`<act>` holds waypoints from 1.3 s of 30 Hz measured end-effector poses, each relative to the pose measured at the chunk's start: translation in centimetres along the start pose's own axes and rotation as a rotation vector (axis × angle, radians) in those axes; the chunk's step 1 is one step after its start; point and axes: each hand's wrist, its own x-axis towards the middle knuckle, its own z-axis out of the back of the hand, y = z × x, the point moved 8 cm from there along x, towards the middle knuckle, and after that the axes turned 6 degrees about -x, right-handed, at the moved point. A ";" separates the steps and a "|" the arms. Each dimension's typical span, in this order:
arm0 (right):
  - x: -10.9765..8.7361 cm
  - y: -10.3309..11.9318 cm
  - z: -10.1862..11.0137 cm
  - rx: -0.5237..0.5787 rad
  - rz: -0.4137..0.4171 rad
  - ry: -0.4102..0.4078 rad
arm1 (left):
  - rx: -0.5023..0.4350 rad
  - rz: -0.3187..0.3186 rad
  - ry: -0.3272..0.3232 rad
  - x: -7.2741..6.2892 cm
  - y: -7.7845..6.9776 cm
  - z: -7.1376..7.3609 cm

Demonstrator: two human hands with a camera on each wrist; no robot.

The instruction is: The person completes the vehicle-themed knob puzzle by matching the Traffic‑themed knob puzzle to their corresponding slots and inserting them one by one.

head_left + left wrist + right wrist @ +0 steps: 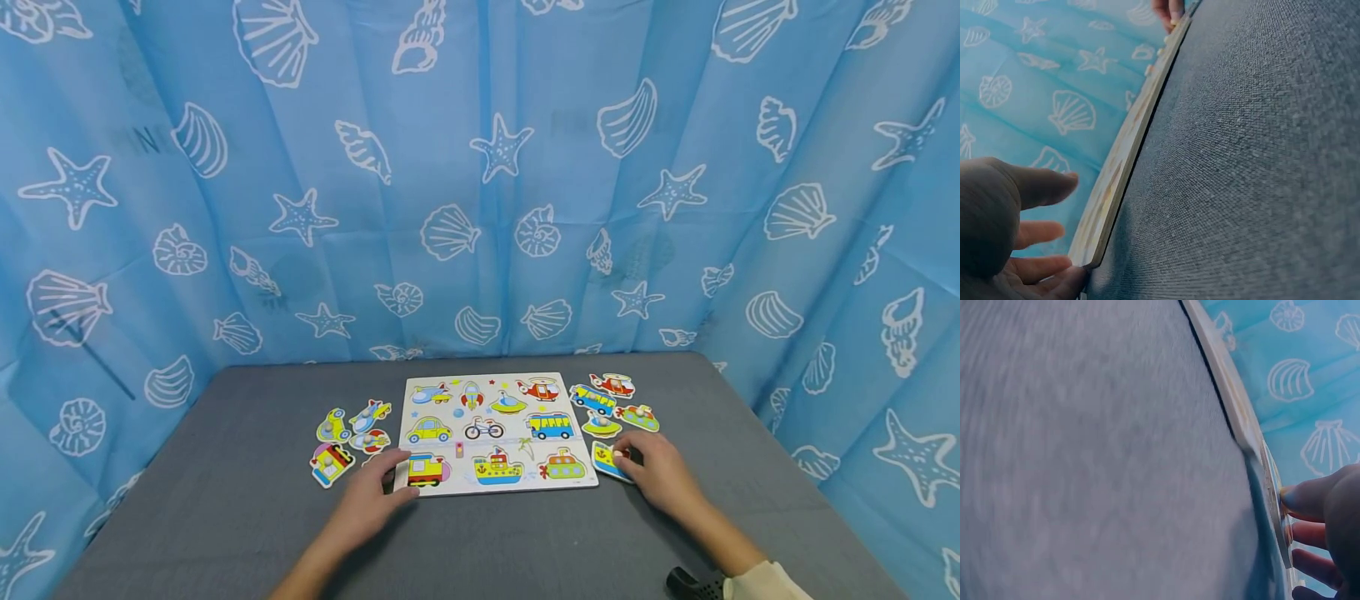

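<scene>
A white wooden peg puzzle board (459,485) with vehicle pictures lies flat on the grey table. My left hand (367,493) rests at its near left corner, fingers loosely extended against the edge and thumb held apart. On the other side, my right hand (662,473) pinches a yellow and blue ship puzzle piece (604,463), just off the board's near right corner. In the right wrist view, the thumb and fingers meet at the upper face of that piece (1282,522), which sits slightly tilted; its knob is hidden by the fingers.
Left of the board lie several pieces, among them a train piece (331,463) and a yellow car piece (333,427). Right of it are a bus piece (592,400), a helicopter piece (613,385), a submarine piece (638,417) and a flying saucer piece (601,426). A blue curtain (480,250) hangs behind.
</scene>
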 end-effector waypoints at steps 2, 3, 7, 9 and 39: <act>0.0 0.4 0.1 0.007 0.009 -0.007 | 0.077 -0.009 0.022 0.1 -0.2 -0.2; 0.0 0.7 0.2 0.014 0.016 -0.011 | 0.118 -0.016 0.034 0.1 -0.3 -0.3; 0.1 1.8 0.3 0.047 0.046 -0.019 | 0.234 -0.037 0.065 0.2 -0.5 -0.6; 0.2 2.3 0.2 0.067 0.058 -0.023 | 0.259 -0.050 0.064 0.2 -0.7 -0.7; 1.1 10.2 -4.6 0.315 0.140 0.099 | 0.406 -0.113 0.088 0.7 -0.6 -0.4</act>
